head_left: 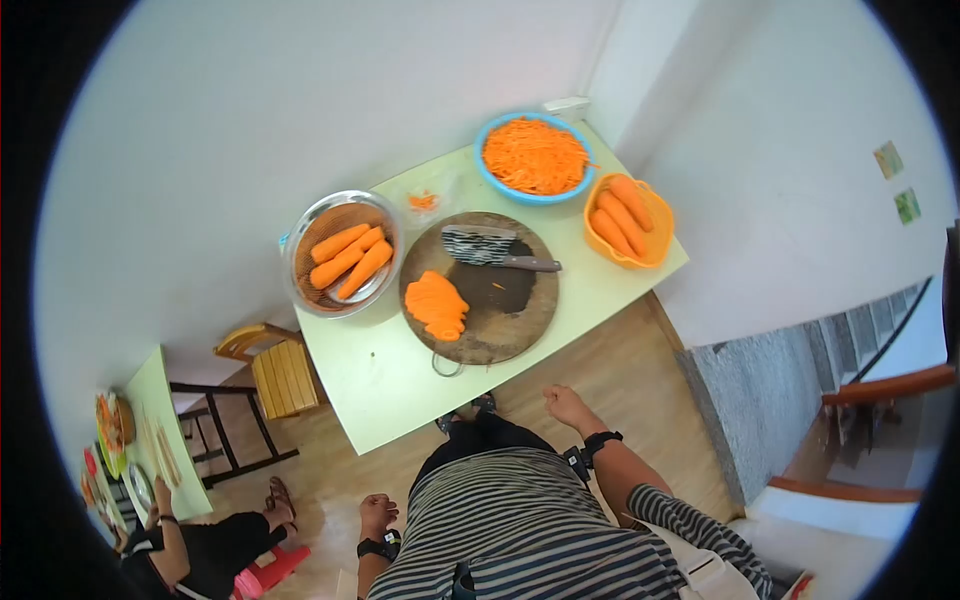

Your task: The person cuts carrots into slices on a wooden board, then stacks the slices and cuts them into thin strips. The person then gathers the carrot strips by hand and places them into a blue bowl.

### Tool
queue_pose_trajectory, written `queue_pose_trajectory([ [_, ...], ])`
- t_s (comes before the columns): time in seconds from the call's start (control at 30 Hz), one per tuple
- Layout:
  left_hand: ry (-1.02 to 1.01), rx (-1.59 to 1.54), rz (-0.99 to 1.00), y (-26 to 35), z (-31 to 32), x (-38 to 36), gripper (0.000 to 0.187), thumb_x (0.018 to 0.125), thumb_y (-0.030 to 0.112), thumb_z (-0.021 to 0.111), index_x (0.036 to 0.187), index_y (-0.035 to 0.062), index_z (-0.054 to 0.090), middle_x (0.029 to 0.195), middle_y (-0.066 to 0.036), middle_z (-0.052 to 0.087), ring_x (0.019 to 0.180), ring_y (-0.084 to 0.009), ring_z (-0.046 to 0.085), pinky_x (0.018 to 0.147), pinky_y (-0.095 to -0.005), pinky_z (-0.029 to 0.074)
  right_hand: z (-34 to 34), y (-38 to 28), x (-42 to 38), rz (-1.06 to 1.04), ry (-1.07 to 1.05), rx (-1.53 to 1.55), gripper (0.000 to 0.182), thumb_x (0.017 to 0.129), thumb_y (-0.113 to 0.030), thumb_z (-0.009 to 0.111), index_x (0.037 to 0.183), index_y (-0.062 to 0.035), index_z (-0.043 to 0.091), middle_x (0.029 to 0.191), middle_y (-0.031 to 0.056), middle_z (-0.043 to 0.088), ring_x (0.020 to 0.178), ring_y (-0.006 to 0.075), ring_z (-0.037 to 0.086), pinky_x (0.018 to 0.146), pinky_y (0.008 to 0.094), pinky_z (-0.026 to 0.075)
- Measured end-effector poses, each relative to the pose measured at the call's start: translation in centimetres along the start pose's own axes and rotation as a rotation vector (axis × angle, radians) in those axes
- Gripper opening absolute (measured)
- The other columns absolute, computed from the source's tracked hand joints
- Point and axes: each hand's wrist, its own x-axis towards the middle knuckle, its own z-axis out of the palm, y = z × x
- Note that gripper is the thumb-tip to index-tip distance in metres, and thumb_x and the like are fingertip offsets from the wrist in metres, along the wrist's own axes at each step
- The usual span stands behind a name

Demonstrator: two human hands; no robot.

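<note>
My left hand (378,512) hangs at my left side, fingers curled in, with nothing visible in it. My right hand (567,405) is held a little out in front of me, below the table edge, also loosely closed and touching nothing. On the table lies a round wooden cutting board (510,335). A cleaver (483,245) rests flat on it, its handle pointing right, with dark patterned marks on the blade. Thin overlapping carrot slices (436,304) are piled at the board's left. A wet dark patch surrounds the cleaver handle.
On the pale table (365,390) stand a metal colander bowl (303,292) of whole carrots, a blue basin (488,180) of shredded carrot and a yellow basket (655,248) of carrots. A wooden chair (285,380) is left. Another person (215,545) sits at a second table.
</note>
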Motion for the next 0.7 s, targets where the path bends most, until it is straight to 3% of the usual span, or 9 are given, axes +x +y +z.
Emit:
queue_pose_trajectory([
  [0.07, -0.108, -0.026, -0.035, 1.7, -2.8, 0.7, 0.005, 0.099, 0.011, 0.059, 0.098, 0.0058, 0.060, 0.075, -0.015, 0.067, 0.056, -0.0242, 0.065, 0.044, -0.0334, 0.050, 1.7, -1.9, -1.7, -0.035, -0.096, -0.199, 0.034, 0.096, -0.024, 0.046, 0.106, 0.0012, 0.067, 0.109, 0.0267, 0.068, 0.107, 0.0424, 0.064, 0.092, 0.0492, 0.051],
  [0.1, -0.257, -0.078, -0.059, -1.2, 9.4, 1.6, 0.005, 0.099, 0.011, 0.059, 0.098, 0.0058, 0.060, 0.075, -0.015, 0.067, 0.056, -0.0242, 0.065, 0.044, -0.0334, 0.050, -8.4, 2.1, -3.5, 0.021, -0.007, -0.319, 0.034, 0.096, -0.024, 0.046, 0.106, 0.0012, 0.067, 0.109, 0.0267, 0.068, 0.107, 0.0424, 0.064, 0.092, 0.0492, 0.051],
  [0.17, -0.114, -0.007, -0.055, 1.6, 9.6, 0.0, 0.013, 0.099, 0.012, 0.057, 0.087, 0.0080, 0.059, 0.070, -0.010, 0.062, 0.053, -0.0179, 0.057, 0.042, -0.0318, 0.042, -6.7, 3.9, -5.1, -0.040, 0.006, -0.238, 0.035, 0.096, -0.023, 0.044, 0.105, 0.0021, 0.066, 0.101, 0.0250, 0.070, 0.095, 0.0408, 0.068, 0.087, 0.0494, 0.052],
  [0.3, -0.293, 0.107, -0.019, 0.3, 11.2, 4.7, 0.015, 0.099, 0.011, 0.053, 0.085, 0.0062, 0.057, 0.074, -0.012, 0.063, 0.056, -0.0199, 0.062, 0.045, -0.0333, 0.048, -9.0, 4.3, -7.0, 0.200, 0.030, -0.124, 0.031, 0.095, -0.019, 0.047, 0.106, 0.0020, 0.066, 0.098, 0.0242, 0.070, 0.087, 0.0383, 0.071, 0.084, 0.0463, 0.054],
  [0.4, -0.179, 0.119, -0.021, 2.5, 13.7, 2.8, 0.013, 0.098, 0.015, 0.056, 0.096, 0.0037, 0.061, 0.076, -0.015, 0.067, 0.055, -0.0222, 0.064, 0.047, -0.0332, 0.051, -10.2, 5.0, -6.6, 0.334, 0.057, 0.067, 0.026, 0.095, -0.014, 0.050, 0.108, 0.0011, 0.067, 0.097, 0.0237, 0.071, 0.082, 0.0358, 0.072, 0.081, 0.0436, 0.056],
  [0.47, -0.148, 0.078, -0.010, 4.1, 14.7, 2.0, 0.013, 0.098, 0.015, 0.056, 0.099, 0.0033, 0.062, 0.076, -0.015, 0.067, 0.055, -0.0226, 0.064, 0.047, -0.0333, 0.051, -11.2, 6.6, -4.2, 0.103, 0.133, -0.022, 0.025, 0.095, -0.011, 0.052, 0.110, 0.0002, 0.067, 0.096, 0.0240, 0.071, 0.086, 0.0377, 0.071, 0.081, 0.0429, 0.056],
  [0.5, -0.125, 0.072, 0.002, 4.5, 15.2, 1.6, 0.012, 0.098, 0.015, 0.056, 0.100, 0.0035, 0.061, 0.076, -0.015, 0.067, 0.055, -0.0227, 0.064, 0.047, -0.0334, 0.051, -12.0, 5.9, -2.9, 0.088, 0.117, -0.019, 0.025, 0.095, -0.011, 0.052, 0.110, 0.0002, 0.067, 0.096, 0.0240, 0.071, 0.086, 0.0377, 0.071, 0.081, 0.0429, 0.056],
  [0.57, -0.072, 0.048, 0.009, 4.1, 16.0, 1.1, 0.012, 0.098, 0.014, 0.056, 0.100, 0.0036, 0.061, 0.076, -0.015, 0.067, 0.055, -0.0229, 0.064, 0.047, -0.0335, 0.051, -14.0, 2.6, -0.6, -0.325, 0.208, -0.238, 0.028, 0.096, -0.015, 0.057, 0.117, 0.0022, 0.065, 0.096, 0.0215, 0.071, 0.084, 0.0337, 0.072, 0.076, 0.0395, 0.057],
  [0.7, -0.013, -0.174, -0.053, 2.8, 18.2, -1.1, 0.010, 0.095, 0.008, 0.059, 0.102, -0.0003, 0.061, 0.075, -0.014, 0.067, 0.054, -0.0218, 0.064, 0.045, -0.0315, 0.049, -18.6, -5.9, 4.4, -0.452, 0.089, -0.196, 0.025, 0.094, -0.010, 0.057, 0.115, 0.0008, 0.066, 0.100, 0.0235, 0.069, 0.090, 0.0380, 0.069, 0.079, 0.0416, 0.056],
])
